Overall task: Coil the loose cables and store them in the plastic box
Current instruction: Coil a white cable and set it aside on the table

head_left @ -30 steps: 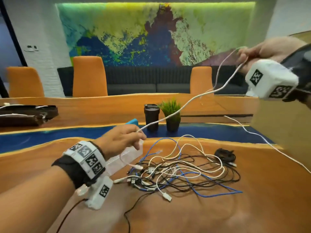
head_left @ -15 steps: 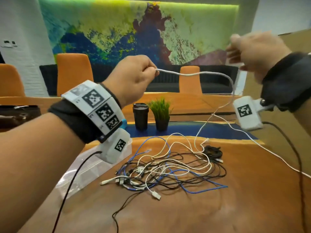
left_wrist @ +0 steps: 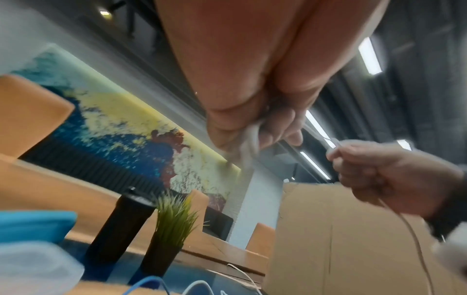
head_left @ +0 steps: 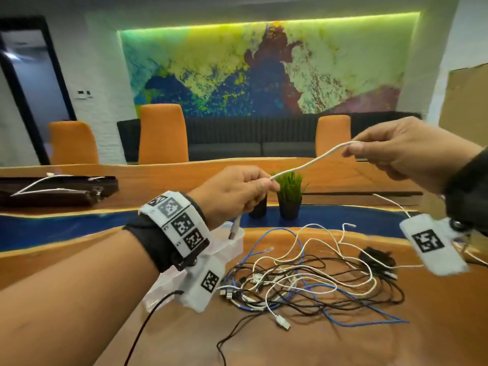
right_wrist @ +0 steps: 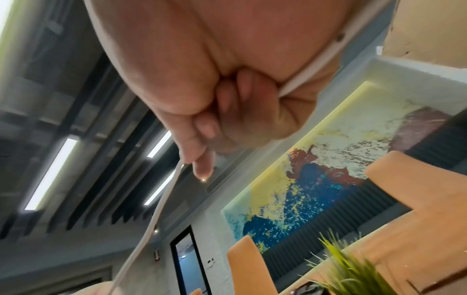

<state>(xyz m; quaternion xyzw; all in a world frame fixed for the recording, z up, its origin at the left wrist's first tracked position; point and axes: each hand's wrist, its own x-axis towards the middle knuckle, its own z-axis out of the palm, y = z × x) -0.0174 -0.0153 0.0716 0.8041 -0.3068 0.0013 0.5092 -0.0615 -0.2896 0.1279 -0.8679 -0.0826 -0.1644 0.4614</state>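
Note:
A white cable [head_left: 311, 162] stretches in the air between both hands. My left hand [head_left: 235, 191] pinches one end of it, and its USB plug [head_left: 233, 229] hangs below the fist. My right hand [head_left: 396, 151] pinches the same cable [right_wrist: 161, 203] higher up at the right; the rest trails down past that wrist. A tangle of white, black and blue cables [head_left: 303, 276] lies on the wooden table below. The clear plastic box [head_left: 232, 241] sits behind my left wrist, mostly hidden by it.
A small potted plant [head_left: 289, 196] and a dark cup [head_left: 257, 210] stand behind the tangle on the blue strip. A coiled black cable [head_left: 377, 257] lies at the right. A cardboard box [left_wrist: 341, 239] stands at the right; a dark case [head_left: 52, 191] lies far left.
Both hands dropped lower and the right hand moved further right, drawing the white cable more taut between them. The view tilted upward.

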